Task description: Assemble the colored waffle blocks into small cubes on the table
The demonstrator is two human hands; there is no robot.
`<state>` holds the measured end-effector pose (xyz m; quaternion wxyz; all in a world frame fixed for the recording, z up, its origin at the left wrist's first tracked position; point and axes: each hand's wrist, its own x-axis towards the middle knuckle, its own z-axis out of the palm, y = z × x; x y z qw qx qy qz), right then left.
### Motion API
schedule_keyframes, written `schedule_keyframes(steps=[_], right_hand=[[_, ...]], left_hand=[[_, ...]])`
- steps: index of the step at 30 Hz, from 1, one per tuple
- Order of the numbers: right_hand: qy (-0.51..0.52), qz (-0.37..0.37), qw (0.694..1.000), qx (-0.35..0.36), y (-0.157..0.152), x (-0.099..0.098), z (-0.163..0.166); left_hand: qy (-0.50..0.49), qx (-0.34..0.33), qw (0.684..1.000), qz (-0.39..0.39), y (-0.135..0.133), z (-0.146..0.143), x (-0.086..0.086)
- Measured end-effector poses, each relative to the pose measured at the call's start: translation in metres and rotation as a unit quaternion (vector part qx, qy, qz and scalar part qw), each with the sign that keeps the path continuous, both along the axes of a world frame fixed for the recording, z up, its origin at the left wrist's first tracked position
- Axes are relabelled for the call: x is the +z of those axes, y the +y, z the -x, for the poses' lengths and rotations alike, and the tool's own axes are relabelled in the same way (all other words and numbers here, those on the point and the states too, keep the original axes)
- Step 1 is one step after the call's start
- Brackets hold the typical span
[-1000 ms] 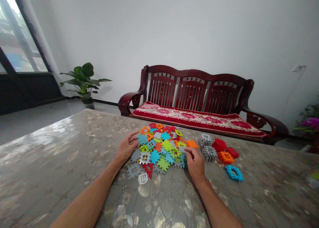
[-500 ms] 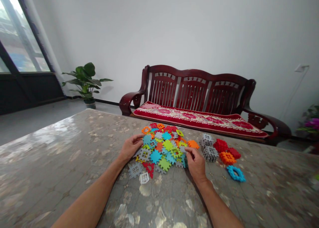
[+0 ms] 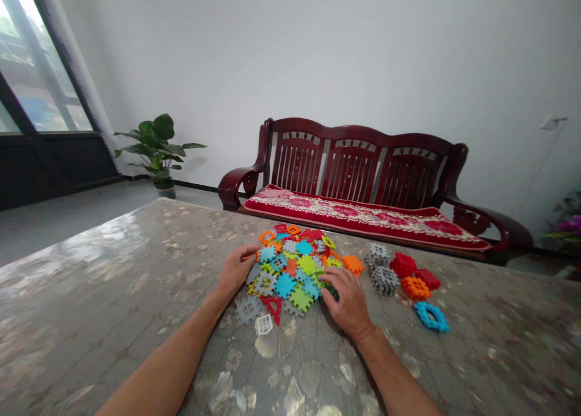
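A heap of plastic interlocking tiles [image 3: 285,284] in blue, green, grey, red and orange lies on the table. At its left edge is my left hand [image 3: 236,270], thumb and fingers apart, with a sliver of orange showing between them. My right hand [image 3: 348,300] reaches over the heap's right side. Its fingers rest by a green window tile and its thumb sits lower, with a gap between. Toward me lie a grey window tile [image 3: 248,309], a red triangular frame [image 3: 273,307] and a small white lattice piece [image 3: 264,324].
To the right stand stacks of grey tiles [image 3: 385,280], red tiles [image 3: 402,264], orange tiles [image 3: 416,288] and blue frames [image 3: 431,316]. A lone orange tile [image 3: 353,264] lies between. Behind the patterned table [image 3: 136,307] are a wooden bench [image 3: 351,161] and a potted plant [image 3: 158,143].
My right hand has moved left and over the heap, and its pinch has loosened. The grey tile at its fingertips no longer shows there. My left hand has drawn slightly off the blue tile.
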<state>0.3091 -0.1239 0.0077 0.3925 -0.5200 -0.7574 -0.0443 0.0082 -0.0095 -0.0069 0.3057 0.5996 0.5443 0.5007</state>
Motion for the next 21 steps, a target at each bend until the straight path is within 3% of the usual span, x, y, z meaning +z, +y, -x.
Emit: schedule_keyframes(steps=[6,13,21], right_hand=[[-0.036,0.015,0.999,0.018,-0.001,-0.001,0.002],[-0.031,0.006,0.999,0.019,-0.001,0.002,0.005],[-0.02,-0.013,1.0,0.003,0.003,-0.007,0.002]], left_hand=[[0.1,-0.027,0.993,-0.06,-0.005,-0.002,0.004],[0.222,-0.096,0.95,-0.195,-0.014,-0.01,0.009],[0.358,-0.069,0.913,-0.184,-0.024,-0.015,0.015]])
